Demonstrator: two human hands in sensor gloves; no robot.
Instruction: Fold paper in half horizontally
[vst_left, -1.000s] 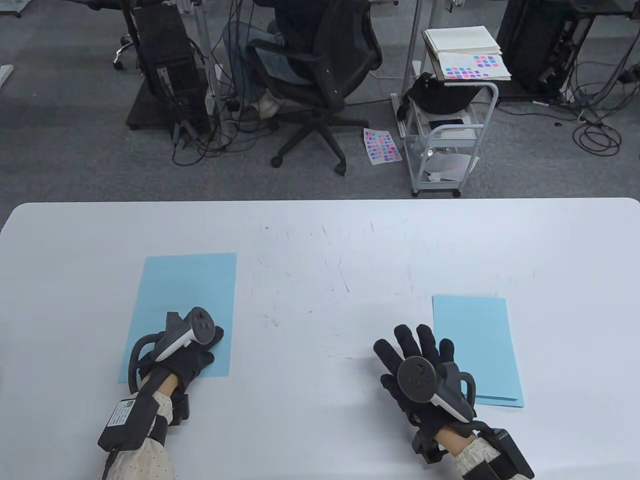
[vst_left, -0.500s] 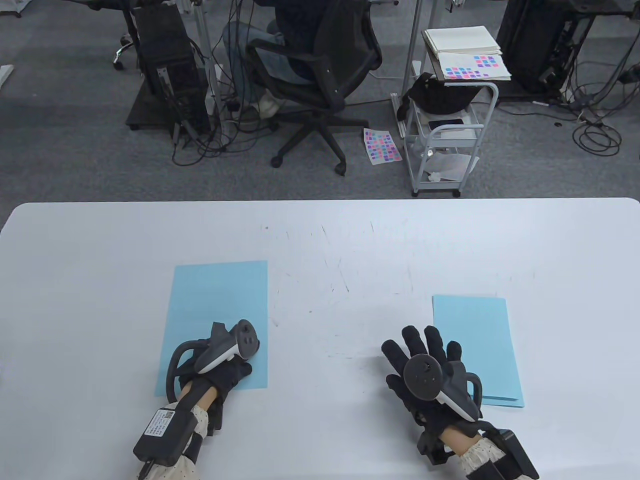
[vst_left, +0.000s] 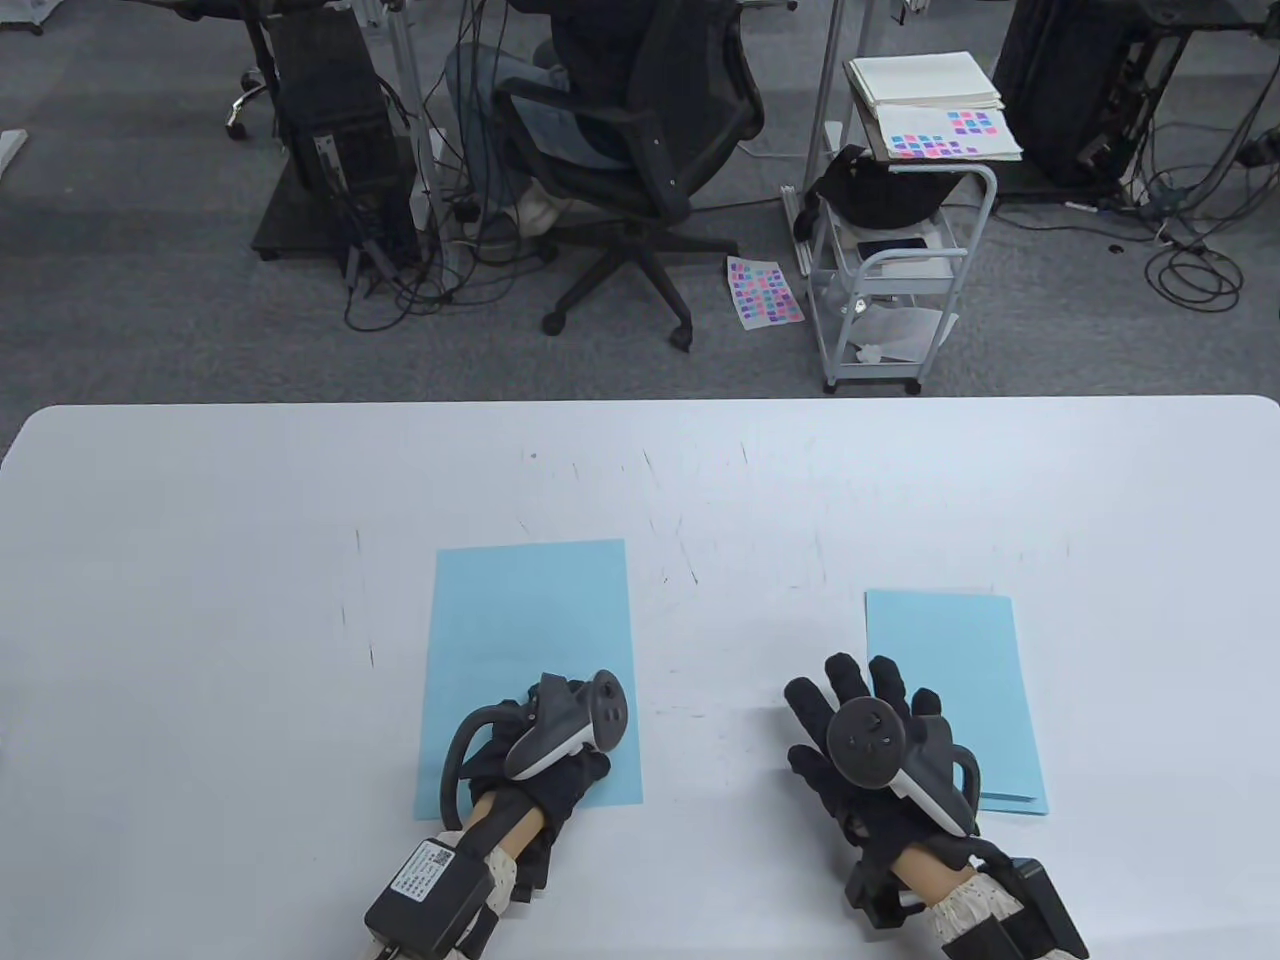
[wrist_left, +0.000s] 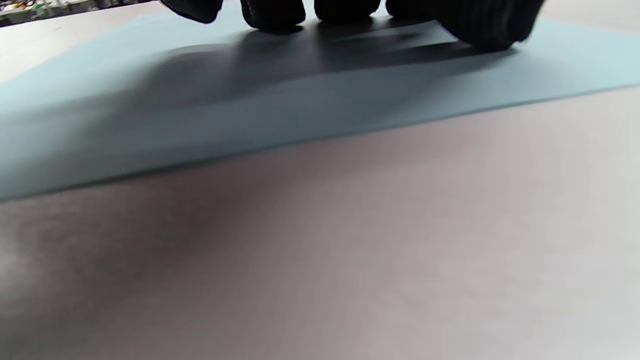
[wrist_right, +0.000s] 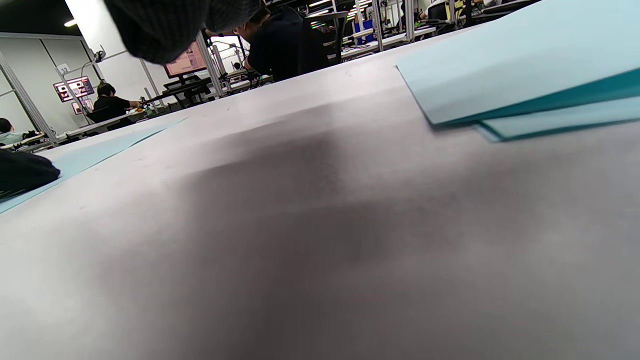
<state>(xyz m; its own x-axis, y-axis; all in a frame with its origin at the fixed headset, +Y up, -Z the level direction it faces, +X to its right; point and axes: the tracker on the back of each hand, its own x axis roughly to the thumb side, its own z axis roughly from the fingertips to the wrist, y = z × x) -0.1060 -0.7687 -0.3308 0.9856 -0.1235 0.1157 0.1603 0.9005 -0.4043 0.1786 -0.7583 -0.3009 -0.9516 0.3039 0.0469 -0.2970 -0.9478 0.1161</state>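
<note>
Flat blue paper (vst_left: 530, 650) near desk (vst_left: 200, 560) centre, long axis running away from person. Left hand (vst_left: 545, 765) presses fingertips (wrist_left: 272, 12) on near edge. Right hand (vst_left: 870, 750) spread, beside folded stack (vst_left: 950, 680).

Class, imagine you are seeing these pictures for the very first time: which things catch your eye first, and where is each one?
Two light blue papers stand out on the white table: a flat sheet left of centre, and a folded stack to the right. The gloved left hand presses on the flat sheet's near end, while the right hand spreads its fingers just left of the stack.
</note>
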